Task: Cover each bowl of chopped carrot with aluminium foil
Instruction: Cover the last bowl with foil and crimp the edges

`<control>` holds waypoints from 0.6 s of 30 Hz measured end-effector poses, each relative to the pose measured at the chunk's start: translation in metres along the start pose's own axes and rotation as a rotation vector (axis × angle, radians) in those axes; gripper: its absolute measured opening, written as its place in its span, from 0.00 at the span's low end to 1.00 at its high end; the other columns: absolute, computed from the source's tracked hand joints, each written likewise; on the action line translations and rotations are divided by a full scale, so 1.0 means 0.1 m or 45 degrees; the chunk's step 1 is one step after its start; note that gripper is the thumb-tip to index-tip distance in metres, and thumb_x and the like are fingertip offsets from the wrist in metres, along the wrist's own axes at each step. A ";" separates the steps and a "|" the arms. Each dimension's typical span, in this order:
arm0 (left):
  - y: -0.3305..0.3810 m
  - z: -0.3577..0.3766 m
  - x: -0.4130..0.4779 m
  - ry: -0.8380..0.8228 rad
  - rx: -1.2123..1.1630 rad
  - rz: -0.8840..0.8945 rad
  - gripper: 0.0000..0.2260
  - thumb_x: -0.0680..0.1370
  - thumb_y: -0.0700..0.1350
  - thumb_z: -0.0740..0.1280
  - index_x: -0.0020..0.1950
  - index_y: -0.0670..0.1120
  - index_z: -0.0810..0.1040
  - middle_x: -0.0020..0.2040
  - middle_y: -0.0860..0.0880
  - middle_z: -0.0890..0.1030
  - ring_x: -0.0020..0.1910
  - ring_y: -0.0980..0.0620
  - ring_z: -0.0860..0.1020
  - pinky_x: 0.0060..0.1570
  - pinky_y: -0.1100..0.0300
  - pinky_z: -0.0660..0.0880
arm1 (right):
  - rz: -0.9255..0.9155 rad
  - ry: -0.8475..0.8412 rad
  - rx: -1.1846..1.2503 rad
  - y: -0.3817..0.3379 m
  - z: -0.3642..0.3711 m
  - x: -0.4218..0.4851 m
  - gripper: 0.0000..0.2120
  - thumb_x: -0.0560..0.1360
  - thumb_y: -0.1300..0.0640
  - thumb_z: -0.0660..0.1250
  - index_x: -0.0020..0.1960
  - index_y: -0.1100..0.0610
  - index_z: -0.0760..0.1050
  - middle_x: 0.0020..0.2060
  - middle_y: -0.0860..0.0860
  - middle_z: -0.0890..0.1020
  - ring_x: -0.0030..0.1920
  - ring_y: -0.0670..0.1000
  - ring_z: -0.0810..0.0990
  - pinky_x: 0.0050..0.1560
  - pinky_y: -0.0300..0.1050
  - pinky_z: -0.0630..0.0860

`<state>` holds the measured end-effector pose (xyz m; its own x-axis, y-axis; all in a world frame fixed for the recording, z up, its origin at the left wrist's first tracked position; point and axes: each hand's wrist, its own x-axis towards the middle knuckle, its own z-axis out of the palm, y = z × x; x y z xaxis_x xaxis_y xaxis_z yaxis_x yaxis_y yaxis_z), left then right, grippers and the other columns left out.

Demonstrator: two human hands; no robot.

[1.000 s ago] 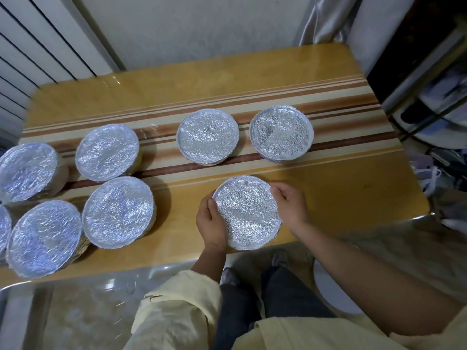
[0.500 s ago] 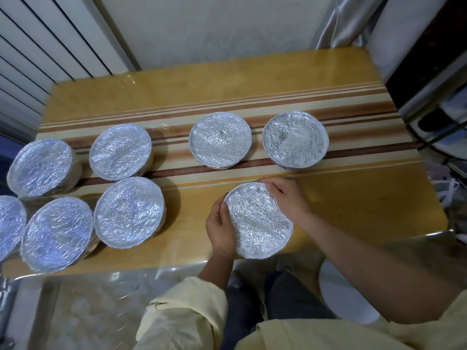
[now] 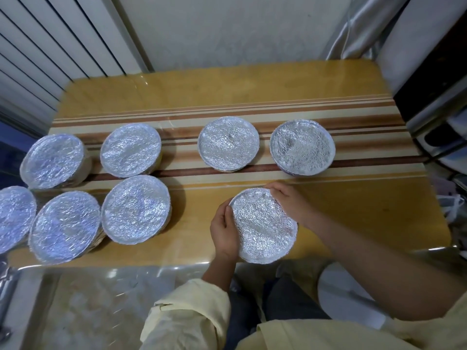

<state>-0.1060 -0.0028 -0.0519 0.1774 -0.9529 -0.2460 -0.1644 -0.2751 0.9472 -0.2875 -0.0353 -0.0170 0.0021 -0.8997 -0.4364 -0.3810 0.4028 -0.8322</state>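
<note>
A foil-covered bowl (image 3: 264,226) sits near the table's front edge, between my two hands. My left hand (image 3: 225,229) curls round its left rim, fingers pressed on the foil edge. My right hand (image 3: 290,202) curls over the far right rim, fingertips on the foil. Two foil-covered bowls stand behind it, one (image 3: 228,144) in the middle and one (image 3: 302,147) to the right. Several more foil-covered bowls cluster at the left, among them a near one (image 3: 136,209) and a far one (image 3: 130,150). No carrot is visible under any of the foil.
The wooden table (image 3: 366,210) has brown and cream stripes across its middle. A wall and a slatted panel (image 3: 50,54) lie behind it. Dark shelving with clutter (image 3: 439,137) stands at the right. A glossy edge strip (image 3: 113,271) runs along the table's front.
My right hand has slid along the bowl's rim from the right side toward the far edge. The left hand stays on the left rim. The camera view has shifted slightly.
</note>
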 end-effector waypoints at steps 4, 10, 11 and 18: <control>-0.01 0.01 -0.01 0.023 0.003 0.020 0.14 0.84 0.39 0.57 0.61 0.42 0.81 0.56 0.47 0.83 0.56 0.51 0.80 0.58 0.61 0.75 | 0.007 0.002 -0.017 0.03 0.02 0.06 0.13 0.82 0.61 0.54 0.62 0.61 0.74 0.32 0.50 0.68 0.28 0.46 0.62 0.26 0.37 0.59; 0.06 0.00 -0.10 0.236 -0.061 -0.053 0.12 0.84 0.37 0.57 0.60 0.42 0.79 0.53 0.48 0.82 0.53 0.52 0.78 0.55 0.64 0.74 | -0.071 0.100 0.043 0.03 -0.07 -0.05 0.17 0.81 0.59 0.60 0.69 0.56 0.71 0.58 0.55 0.79 0.55 0.55 0.77 0.61 0.52 0.72; 0.07 0.00 -0.12 0.287 -0.070 -0.069 0.12 0.84 0.37 0.56 0.60 0.42 0.78 0.53 0.48 0.81 0.53 0.51 0.77 0.54 0.62 0.74 | -0.079 0.175 0.062 0.08 -0.06 -0.08 0.14 0.80 0.60 0.61 0.65 0.57 0.74 0.56 0.53 0.80 0.56 0.52 0.78 0.62 0.52 0.72; 0.07 -0.09 -0.35 0.462 0.021 -0.325 0.06 0.84 0.41 0.55 0.56 0.44 0.72 0.50 0.46 0.77 0.50 0.44 0.74 0.50 0.57 0.66 | -0.004 0.596 0.080 0.33 0.20 -0.37 0.01 0.73 0.56 0.71 0.43 0.52 0.81 0.37 0.48 0.83 0.39 0.48 0.80 0.45 0.49 0.77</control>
<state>-0.1044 0.0296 -0.0353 0.5433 -0.7482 -0.3808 -0.0860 -0.5008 0.8613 -0.2814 0.0153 -0.0354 -0.4197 -0.8740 -0.2449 -0.3250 0.3967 -0.8585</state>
